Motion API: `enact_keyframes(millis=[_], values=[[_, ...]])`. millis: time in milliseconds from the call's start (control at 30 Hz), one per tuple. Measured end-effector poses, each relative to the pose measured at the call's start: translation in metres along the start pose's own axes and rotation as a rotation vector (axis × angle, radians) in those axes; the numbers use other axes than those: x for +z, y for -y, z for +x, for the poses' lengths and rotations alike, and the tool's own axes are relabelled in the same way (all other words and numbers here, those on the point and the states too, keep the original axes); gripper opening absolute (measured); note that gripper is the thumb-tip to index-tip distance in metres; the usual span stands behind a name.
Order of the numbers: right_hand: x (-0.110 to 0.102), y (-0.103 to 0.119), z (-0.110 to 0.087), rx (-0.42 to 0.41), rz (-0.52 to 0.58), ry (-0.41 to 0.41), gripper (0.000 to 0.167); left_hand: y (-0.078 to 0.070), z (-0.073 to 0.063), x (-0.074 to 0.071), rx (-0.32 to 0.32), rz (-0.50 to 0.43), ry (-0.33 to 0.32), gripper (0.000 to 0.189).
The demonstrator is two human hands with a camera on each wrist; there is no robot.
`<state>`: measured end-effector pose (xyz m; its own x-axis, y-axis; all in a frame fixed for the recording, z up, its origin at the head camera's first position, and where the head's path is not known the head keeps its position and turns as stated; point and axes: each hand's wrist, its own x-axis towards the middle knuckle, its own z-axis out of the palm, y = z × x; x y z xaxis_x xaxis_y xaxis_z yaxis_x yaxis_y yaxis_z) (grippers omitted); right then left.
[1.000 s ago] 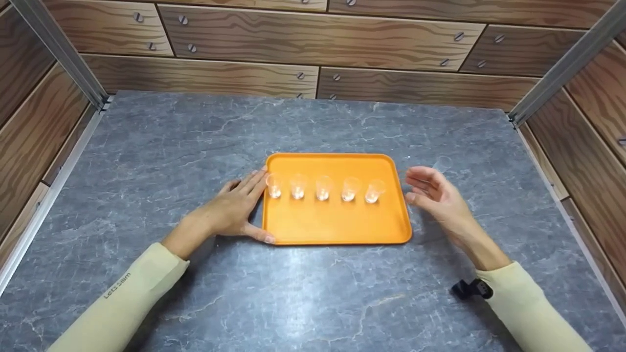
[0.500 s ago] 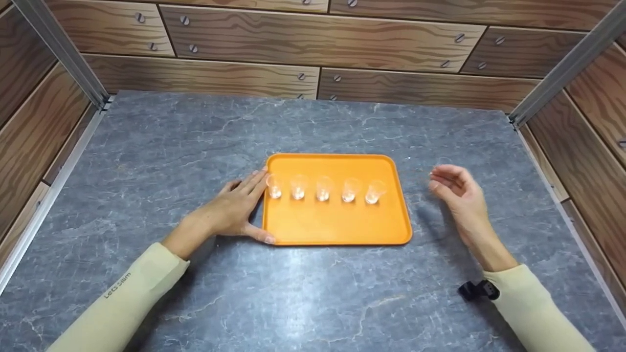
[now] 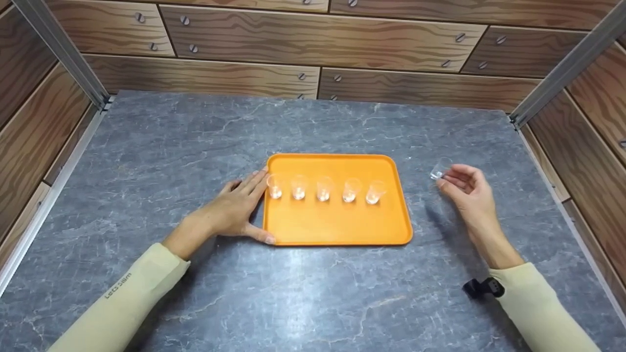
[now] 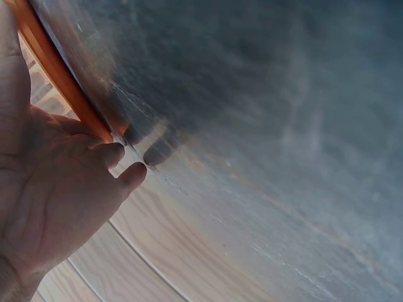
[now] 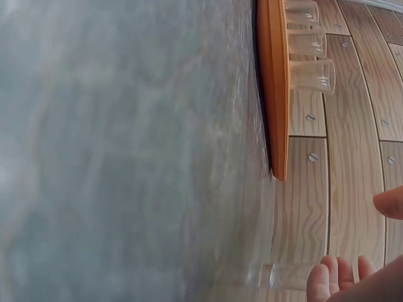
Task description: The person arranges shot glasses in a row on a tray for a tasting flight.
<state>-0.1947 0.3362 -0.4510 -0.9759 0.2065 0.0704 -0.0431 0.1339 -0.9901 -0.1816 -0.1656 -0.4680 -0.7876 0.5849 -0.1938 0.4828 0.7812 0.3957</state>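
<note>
An orange tray (image 3: 337, 227) lies mid-table, bearing several small clear cups in a row, including a middle cup (image 3: 323, 189). My left hand (image 3: 232, 210) rests against the tray's left side, fingers stretched along its edge and thumb by the near corner. To the right of the tray a separate clear cup (image 3: 440, 169) stands on the table. My right hand (image 3: 469, 195) is beside this cup, fingers bent and thumb apart from them. In the right wrist view the cup (image 5: 286, 275) is partly hidden behind the fingertips, with the thumb (image 5: 391, 202) well away from it.
Around the tray spreads a grey marbled tabletop (image 3: 293, 293). Wood-patterned panels (image 3: 318, 39) rise at the back and both sides, with metal posts (image 3: 562, 73) at the back corners.
My right hand has moved rightward from the tray's right edge to beside the separate cup, uncovering more of that cup in the head view. The left hand and tray have stayed put.
</note>
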Motion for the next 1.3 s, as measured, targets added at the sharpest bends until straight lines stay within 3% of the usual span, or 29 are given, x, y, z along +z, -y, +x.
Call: enact_keyframes(millis=[200,367,600,700,1300], values=[[-0.009,-0.003,0.009,0.085,-0.064,0.000,0.048,0.002,0.001,0.001,0.005,0.007,-0.001,0.143],[-0.014,-0.006,0.018,0.110,-0.104,0.010,0.050,0.001,0.001,0.001,0.004,0.004,-0.003,0.143],[-0.019,-0.007,0.030,0.135,-0.266,0.078,0.077,0.000,0.000,0.000,0.006,0.000,-0.008,0.143],[-0.021,-0.009,0.035,0.152,-0.290,0.123,0.082,0.001,-0.001,0.001,0.007,0.002,-0.012,0.143],[-0.025,-0.018,0.056,0.165,-0.244,0.174,0.065,0.001,0.000,0.003,0.023,0.014,-0.040,0.142]])
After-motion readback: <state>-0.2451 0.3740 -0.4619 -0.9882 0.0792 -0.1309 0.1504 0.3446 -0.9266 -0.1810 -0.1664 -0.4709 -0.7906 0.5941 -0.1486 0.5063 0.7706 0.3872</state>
